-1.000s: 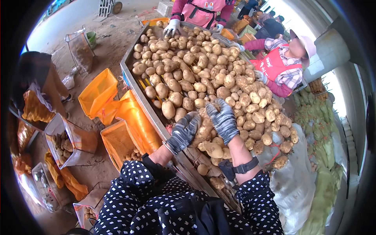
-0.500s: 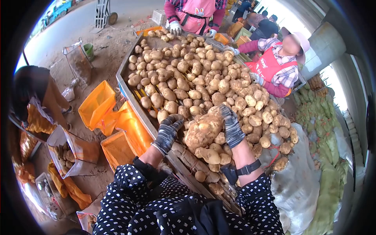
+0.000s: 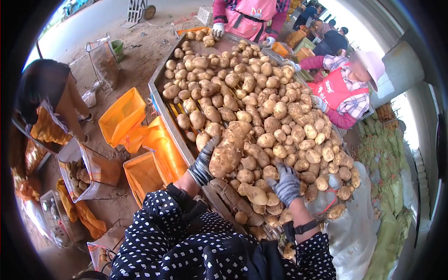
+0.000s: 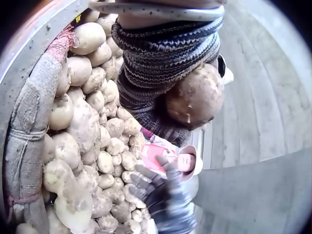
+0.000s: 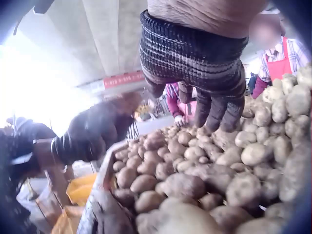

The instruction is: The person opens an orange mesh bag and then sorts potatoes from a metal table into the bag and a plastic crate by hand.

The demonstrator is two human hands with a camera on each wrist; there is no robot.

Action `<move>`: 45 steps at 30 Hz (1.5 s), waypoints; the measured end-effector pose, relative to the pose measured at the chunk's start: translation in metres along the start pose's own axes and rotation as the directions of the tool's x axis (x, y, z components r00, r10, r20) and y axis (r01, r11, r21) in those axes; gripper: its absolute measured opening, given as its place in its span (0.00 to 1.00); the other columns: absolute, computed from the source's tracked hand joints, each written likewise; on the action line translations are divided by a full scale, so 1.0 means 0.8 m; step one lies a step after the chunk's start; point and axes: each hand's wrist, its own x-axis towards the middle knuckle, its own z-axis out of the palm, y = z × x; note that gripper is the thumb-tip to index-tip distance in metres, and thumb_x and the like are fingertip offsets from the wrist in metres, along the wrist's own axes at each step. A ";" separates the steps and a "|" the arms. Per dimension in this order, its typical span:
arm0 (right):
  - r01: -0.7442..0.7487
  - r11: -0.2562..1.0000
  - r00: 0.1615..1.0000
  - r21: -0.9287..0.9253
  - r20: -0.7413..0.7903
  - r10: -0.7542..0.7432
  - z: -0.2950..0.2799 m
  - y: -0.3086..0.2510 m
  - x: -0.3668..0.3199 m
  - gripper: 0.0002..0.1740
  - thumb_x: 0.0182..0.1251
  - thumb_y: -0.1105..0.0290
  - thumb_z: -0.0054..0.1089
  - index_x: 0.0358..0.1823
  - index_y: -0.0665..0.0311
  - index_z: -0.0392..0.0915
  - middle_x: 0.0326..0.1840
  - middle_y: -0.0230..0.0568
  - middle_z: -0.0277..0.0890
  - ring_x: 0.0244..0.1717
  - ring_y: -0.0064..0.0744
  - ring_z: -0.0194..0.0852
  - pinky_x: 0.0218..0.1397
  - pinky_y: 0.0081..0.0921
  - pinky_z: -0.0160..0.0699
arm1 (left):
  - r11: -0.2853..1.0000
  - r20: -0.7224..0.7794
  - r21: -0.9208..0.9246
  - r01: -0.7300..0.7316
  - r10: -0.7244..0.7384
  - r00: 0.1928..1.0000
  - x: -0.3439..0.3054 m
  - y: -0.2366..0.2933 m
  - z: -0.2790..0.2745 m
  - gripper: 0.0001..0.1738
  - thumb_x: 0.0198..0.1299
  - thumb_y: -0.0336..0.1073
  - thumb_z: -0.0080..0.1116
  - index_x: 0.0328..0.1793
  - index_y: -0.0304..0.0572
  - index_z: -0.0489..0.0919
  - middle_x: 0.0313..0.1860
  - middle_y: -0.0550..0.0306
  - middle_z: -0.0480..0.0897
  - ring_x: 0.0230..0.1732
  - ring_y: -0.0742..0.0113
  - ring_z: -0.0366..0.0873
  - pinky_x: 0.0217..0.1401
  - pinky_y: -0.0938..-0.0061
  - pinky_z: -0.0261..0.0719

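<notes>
A large, knobbly, soil-covered potato [image 3: 227, 151] is gripped by my gloved left hand [image 3: 203, 164], over the near left edge of the potato heap [image 3: 280, 111]. In the left wrist view, the left hand [image 4: 158, 73] has its fingers round this potato [image 4: 196, 95]. Away to its right, my gloved right hand [image 3: 285, 185] spreads its fingers over smaller potatoes at the near side, holding nothing. The right wrist view has the right hand [image 5: 200, 63] with fingers hanging down above the heap, and the left hand [image 5: 92, 129] blurred at the left.
A metal rim [image 3: 164, 109] edges the sorting table. Orange bags [image 3: 122, 116] and a white bag of potatoes [image 3: 84, 172] stand on the left. Two people in aprons, one pink [image 3: 249, 18] and one red [image 3: 333, 88], are at the far and right sides. Green sacks [image 3: 385, 172] lie at right.
The large potato has moved up and left, now held in my left hand alone. My right hand has left it and shifted right and nearer to my body, with fingers spread.
</notes>
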 end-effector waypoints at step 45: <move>-0.025 0.992 0.999 0.122 -0.032 0.029 0.128 0.080 -0.063 0.22 0.61 0.61 0.48 0.43 0.75 0.79 0.68 0.47 0.61 0.77 0.56 0.22 0.78 0.39 0.30 | 0.884 -0.368 -0.002 -0.468 0.435 0.822 -0.130 0.172 -0.090 0.31 0.53 0.58 0.61 0.55 0.43 0.75 0.42 0.49 0.83 0.41 0.49 0.82 0.45 0.50 0.80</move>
